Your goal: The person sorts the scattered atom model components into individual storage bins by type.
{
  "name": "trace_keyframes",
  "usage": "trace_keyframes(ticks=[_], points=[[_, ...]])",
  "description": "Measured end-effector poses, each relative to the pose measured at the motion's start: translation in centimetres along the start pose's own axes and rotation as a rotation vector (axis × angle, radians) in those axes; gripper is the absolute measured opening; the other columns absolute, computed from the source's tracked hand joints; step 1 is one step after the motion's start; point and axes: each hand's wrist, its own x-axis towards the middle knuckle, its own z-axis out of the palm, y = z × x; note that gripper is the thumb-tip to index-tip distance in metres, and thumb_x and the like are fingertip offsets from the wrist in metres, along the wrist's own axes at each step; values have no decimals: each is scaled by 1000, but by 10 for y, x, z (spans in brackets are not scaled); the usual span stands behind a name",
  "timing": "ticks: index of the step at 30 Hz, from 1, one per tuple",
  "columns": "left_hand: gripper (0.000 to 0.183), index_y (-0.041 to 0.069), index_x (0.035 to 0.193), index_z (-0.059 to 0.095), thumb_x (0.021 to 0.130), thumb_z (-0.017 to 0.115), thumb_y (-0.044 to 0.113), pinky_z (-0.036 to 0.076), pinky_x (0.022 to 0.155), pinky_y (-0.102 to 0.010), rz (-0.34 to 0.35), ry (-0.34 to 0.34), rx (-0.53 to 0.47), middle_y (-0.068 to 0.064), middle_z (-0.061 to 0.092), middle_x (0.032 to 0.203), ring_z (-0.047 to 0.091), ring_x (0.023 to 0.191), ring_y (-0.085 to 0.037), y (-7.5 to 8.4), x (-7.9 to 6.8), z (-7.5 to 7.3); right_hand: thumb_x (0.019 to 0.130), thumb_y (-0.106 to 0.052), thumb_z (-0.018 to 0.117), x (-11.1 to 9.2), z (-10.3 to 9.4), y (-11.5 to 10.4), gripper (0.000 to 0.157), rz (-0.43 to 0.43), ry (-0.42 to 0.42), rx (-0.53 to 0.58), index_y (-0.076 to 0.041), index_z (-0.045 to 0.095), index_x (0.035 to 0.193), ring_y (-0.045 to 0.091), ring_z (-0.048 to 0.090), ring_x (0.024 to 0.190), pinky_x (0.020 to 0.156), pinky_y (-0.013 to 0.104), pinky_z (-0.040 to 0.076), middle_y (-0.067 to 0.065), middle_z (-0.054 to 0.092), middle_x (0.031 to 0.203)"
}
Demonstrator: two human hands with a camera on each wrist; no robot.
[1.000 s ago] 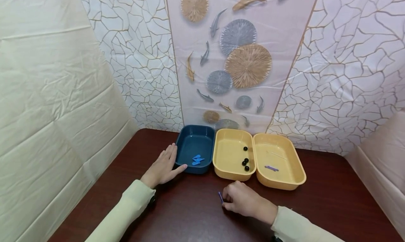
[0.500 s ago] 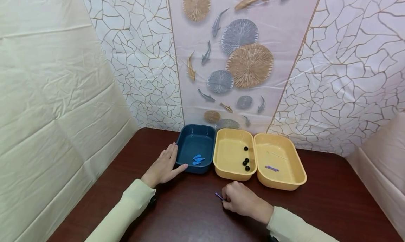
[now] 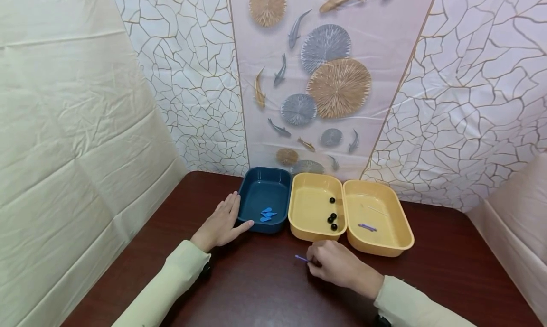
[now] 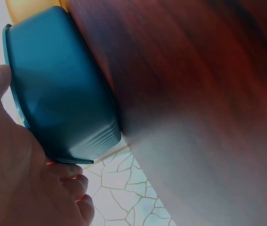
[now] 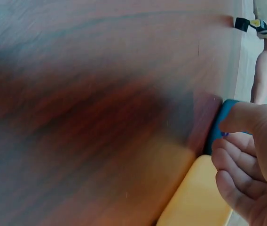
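My right hand (image 3: pixel 337 265) pinches a small purple stick (image 3: pixel 301 258) above the table, in front of the middle yellow tray (image 3: pixel 299 229). One end pokes out to the left of my fingertips. In the right wrist view only a purple speck (image 5: pixel 224 134) of it shows between thumb and forefinger. My left hand (image 3: pixel 219 226) lies with straight fingers along the left side of the dark blue tray (image 3: pixel 265 227), its thumb touching the near rim. Several light blue drop-shaped pieces (image 3: pixel 268 215) lie in that tray.
Several black beads (image 3: pixel 333 218) lie in the middle tray. The right yellow tray (image 3: pixel 380 248) contains purple sticks (image 3: pixel 367 227) and a thin pale stick (image 3: pixel 378 210). All three trays stand side by side on the dark wooden table (image 3: pixel 256 289), before a patterned curtain (image 3: pixel 205 80).
The purple stick has turned in my right hand, from steep to nearly level. That hand has shifted slightly right. My left hand stays at the blue tray.
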Motion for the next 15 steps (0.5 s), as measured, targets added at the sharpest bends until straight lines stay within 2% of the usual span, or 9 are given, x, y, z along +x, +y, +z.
trace_keyframes(ticks=[8,15], points=[[100,-5,167,15,104,46,67,18,133,-58,1,-4,1,-23,12,177,15,165,-41,1,0,1,86,-7,80,-12,-24,12,11,3,53,-37,-15,73,84,-3,59,70,60,16,51,-8,69,80],[101,-5,167,16,103,47,67,19,133,-59,-9,1,11,-23,13,177,16,165,-41,0,1,0,79,0,82,-23,-53,30,18,-66,199,-112,-15,74,81,1,63,71,61,19,54,-8,69,78]])
